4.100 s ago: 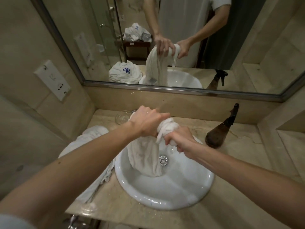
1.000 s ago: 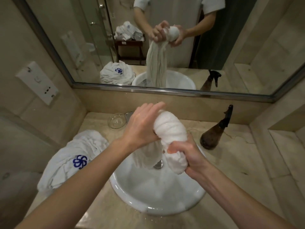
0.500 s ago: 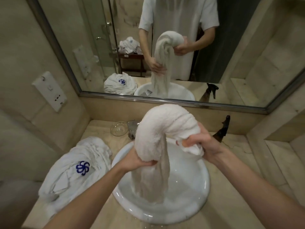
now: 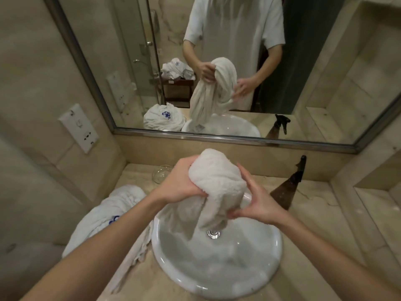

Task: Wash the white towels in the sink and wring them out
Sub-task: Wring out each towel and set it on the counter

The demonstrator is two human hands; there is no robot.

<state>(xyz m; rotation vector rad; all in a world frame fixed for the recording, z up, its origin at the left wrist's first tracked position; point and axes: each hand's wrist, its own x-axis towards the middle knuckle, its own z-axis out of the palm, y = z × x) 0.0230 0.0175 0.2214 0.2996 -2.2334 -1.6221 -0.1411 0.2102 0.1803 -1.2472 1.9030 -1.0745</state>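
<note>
I hold the wet towel (image 4: 217, 181) bunched up over the sink (image 4: 267, 263), its upper part a thick roll between my hands and its tail hanging down into the bowl near the drain (image 4: 213, 233). My left hand (image 4: 180, 183) grips the roll from the side toward the left edge of the desk (image 4: 314, 224), fingers (image 4: 196, 192) curled round the cloth. My right hand (image 4: 258, 205) is on the other side, thumb and fingertips pinching the lower fold where the roll narrows, the other fingers only loosely bent against it.

I judge this towel to be soft and floppy, with no stiffness of its own, and heavy for its bulk because it looks soaked. The pile is thick, so it should not slip much, but the hanging tail will drag and swing if I let go of one side. The best hold, I think, is at two places well apart along the roll, each hand wrapped right round it, so I can twist one against the other. Pinching only a fold will not give enough purchase.

Counted: one towel in my hands; one more white towel with a blue mark (image 4: 112, 216) lying heaped on the desk just beside the sink, toward the left edge. In the mirror (image 4: 325, 61) I also see a further heap of towels on a small stand behind me; how many are in it I cannot tell. One sink, one dark spray bottle (image 4: 288, 187) near the back right, one glass bowl (image 4: 161, 173) at the back left.
</note>
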